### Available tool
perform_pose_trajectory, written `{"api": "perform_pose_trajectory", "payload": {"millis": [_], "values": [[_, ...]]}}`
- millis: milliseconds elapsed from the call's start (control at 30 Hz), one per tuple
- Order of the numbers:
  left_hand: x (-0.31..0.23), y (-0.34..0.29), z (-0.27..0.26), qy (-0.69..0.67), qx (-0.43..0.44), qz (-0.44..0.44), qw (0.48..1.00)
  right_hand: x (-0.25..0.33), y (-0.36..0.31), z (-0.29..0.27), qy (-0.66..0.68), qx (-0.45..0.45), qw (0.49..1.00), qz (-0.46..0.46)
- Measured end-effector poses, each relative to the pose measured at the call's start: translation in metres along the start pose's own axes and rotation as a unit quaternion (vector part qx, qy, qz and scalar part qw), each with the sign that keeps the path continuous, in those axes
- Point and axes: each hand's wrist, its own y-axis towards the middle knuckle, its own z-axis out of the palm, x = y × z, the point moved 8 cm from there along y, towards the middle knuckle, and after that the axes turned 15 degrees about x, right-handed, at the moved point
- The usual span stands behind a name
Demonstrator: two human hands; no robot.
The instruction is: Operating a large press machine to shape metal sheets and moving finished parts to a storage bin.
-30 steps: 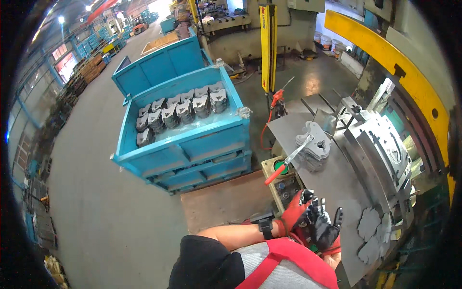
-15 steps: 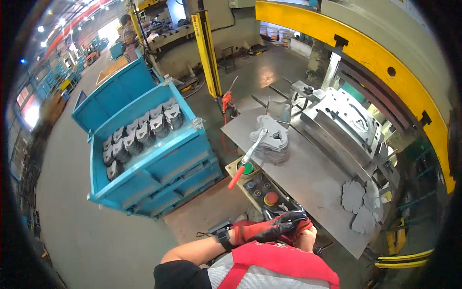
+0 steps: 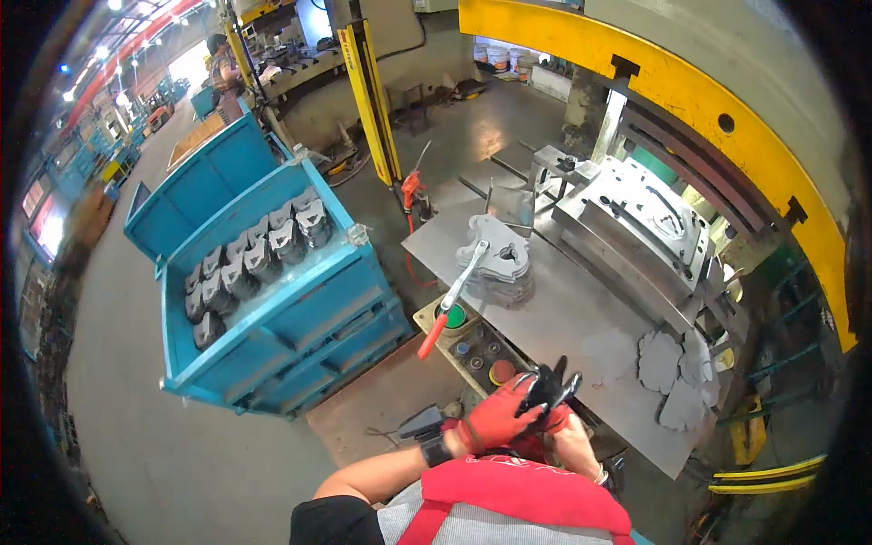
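Note:
Both my hands wear red work gloves with black palms and fingers, and they meet just in front of my chest. My left hand (image 3: 497,421), with a black band at its wrist, closes its fingers on the glove of the other hand. My right hand (image 3: 550,392) is raised with its black-gloved fingers spread; part of it is hidden behind the left. Beyond them is a control box (image 3: 477,354) with several buttons. A metal tool with a red handle (image 3: 433,337) lies on a stack of flat grey metal plates (image 3: 498,250).
Left stands a blue metal bin (image 3: 300,350) holding rows of stacked metal parts. The steel table (image 3: 595,322) bears loose grey pieces (image 3: 660,363) at right. Behind it is a die block (image 3: 640,218) under a yellow press frame (image 3: 708,100). A red air gun (image 3: 413,189) stands beyond the table.
My hands have come up and forward slightly, and the right fingers have spread out. The left hand has turned, showing its red back. The whole view has shifted a little.

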Motion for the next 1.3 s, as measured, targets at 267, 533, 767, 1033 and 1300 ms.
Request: {"api": "perform_pose_trajectory", "payload": {"millis": [267,533,767,1033,1300], "values": [[0.028,0.014,0.016,0.26,-0.007,-0.032,0.965,-0.044,0.003,-0.018,0.118,-0.064,0.991,0.006],[0.052,0.022,0.031,0.126,0.037,-0.054,0.99,-0.072,0.002,-0.053,0.097,-0.088,0.99,-0.058],[0.117,0.029,0.074,-0.054,0.173,-0.097,0.979,-0.102,-0.003,-0.081,0.159,-0.097,0.982,-0.027],[0.041,0.016,0.067,0.065,0.25,-0.047,0.965,-0.062,-0.026,-0.09,-0.138,-0.146,0.972,-0.125],[0.025,0.017,0.039,-0.259,0.094,0.012,0.961,-0.022,-0.001,-0.057,0.199,-0.064,0.961,-0.18]]}}
